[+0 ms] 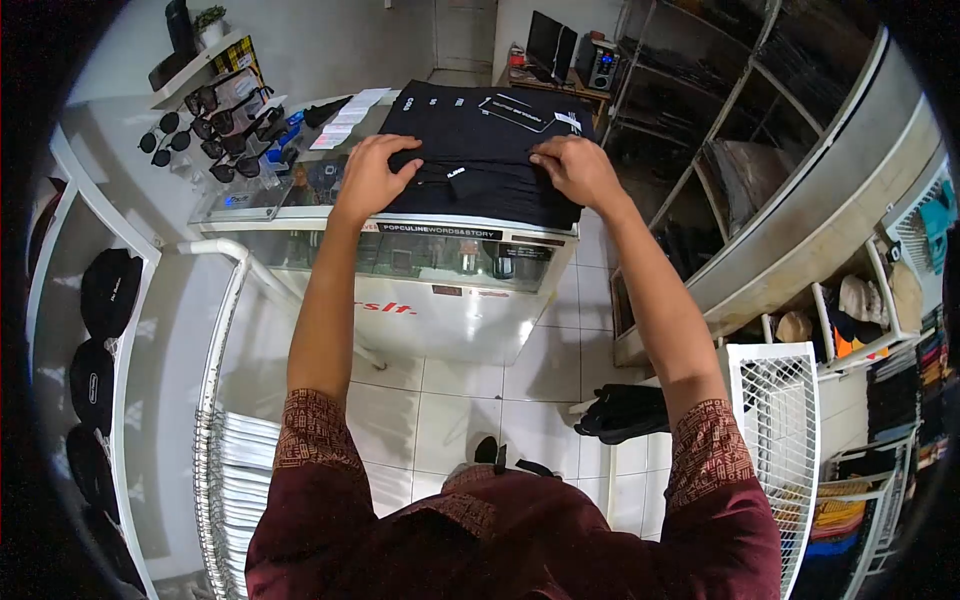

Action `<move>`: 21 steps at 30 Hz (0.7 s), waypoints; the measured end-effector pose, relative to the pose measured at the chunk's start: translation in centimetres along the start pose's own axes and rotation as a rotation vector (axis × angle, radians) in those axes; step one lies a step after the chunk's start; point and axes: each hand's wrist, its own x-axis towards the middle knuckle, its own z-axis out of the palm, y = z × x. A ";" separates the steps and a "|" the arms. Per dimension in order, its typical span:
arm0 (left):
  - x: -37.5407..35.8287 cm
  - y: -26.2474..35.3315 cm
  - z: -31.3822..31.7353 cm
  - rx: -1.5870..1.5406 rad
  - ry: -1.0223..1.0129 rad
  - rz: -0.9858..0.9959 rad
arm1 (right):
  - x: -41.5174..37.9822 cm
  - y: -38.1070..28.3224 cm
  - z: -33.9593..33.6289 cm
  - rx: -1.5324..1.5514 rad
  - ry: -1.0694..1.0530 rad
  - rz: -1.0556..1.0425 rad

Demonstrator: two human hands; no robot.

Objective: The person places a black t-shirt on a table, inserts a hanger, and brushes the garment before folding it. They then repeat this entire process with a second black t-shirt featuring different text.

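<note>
On my feed: left hand at cloth's left side, grip unclear; right hand pinches right side, likely so fold lies even. Counter bears weight.

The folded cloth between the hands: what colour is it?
The folded cloth is black, with small white markings; the head view shows it.

A stack of folded black cloth lies on a glass-fronted counter. The left hand rests on its left side, thumb and fingers spread; the right hand, fingers curled, touches its right side, the grip unclear. White papers lie beside the stack; sunglasses occupy the far left. Beyond stand a monitor and speaker.
</note>
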 end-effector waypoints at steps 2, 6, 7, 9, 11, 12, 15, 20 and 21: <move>0.2 -0.8 0.1 -0.003 0.026 0.005 | 0.9 0.0 -0.6 0.069 -0.048 0.075; 1.0 -1.6 0.0 0.124 0.096 0.042 | 2.2 0.1 -1.4 0.068 0.024 0.149; 1.2 -1.5 -0.1 0.137 0.130 0.014 | 2.4 -0.1 -1.4 0.057 0.097 0.177; 1.8 -1.7 -0.2 0.151 0.158 0.009 | 2.5 -0.4 -1.5 0.047 0.170 0.206; 1.7 -1.9 -0.2 0.165 0.181 0.000 | 2.3 -0.7 -1.5 0.032 0.266 0.136; 1.7 -1.2 -0.8 0.194 0.242 0.044 | 2.1 -1.0 -1.9 0.033 0.264 0.136; -0.1 2.0 -3.1 0.173 0.368 0.101 | -0.3 -2.5 -3.8 -0.171 0.459 -0.048; -8.0 4.3 -0.3 -0.140 0.464 -0.099 | -7.7 -5.1 -2.6 -0.109 0.400 -0.028; -9.6 3.6 1.4 -0.325 0.463 -0.185 | -8.8 -5.4 -1.4 -0.073 0.339 0.069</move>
